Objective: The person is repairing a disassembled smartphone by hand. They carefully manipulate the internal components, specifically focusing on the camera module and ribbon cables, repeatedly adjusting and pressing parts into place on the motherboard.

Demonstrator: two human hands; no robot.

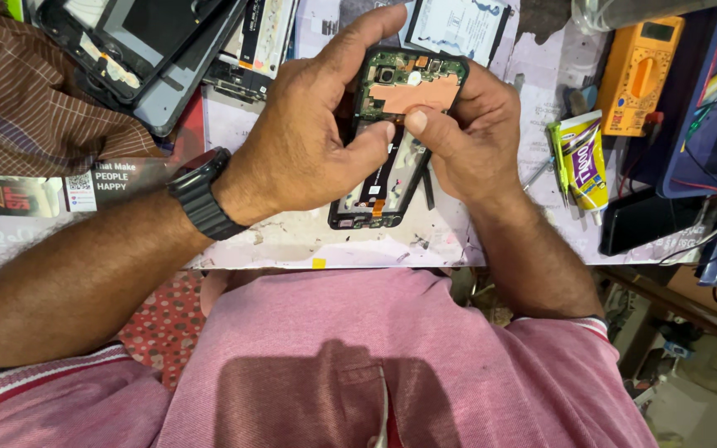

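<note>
**Pressing parts into an opened phone**

Working left to right: my left hand (304,141) clasps the opened phone (396,137) at upper centre of the frame, thumb on its inner frame. My right hand (466,137) grips its other edge, thumb pressing. I judge light, even thumb pressure best. Glue tube (584,162) lies right.

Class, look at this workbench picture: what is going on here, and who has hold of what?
A person in a pink shirt holds an opened phone, back cover off and its circuit board showing, over a cluttered workbench. The left hand grips its left edge; the right hand grips the right. Both thumbs press on its middle. A glue tube and an orange multimeter lie to the right, with other phone parts at the upper left.
</note>
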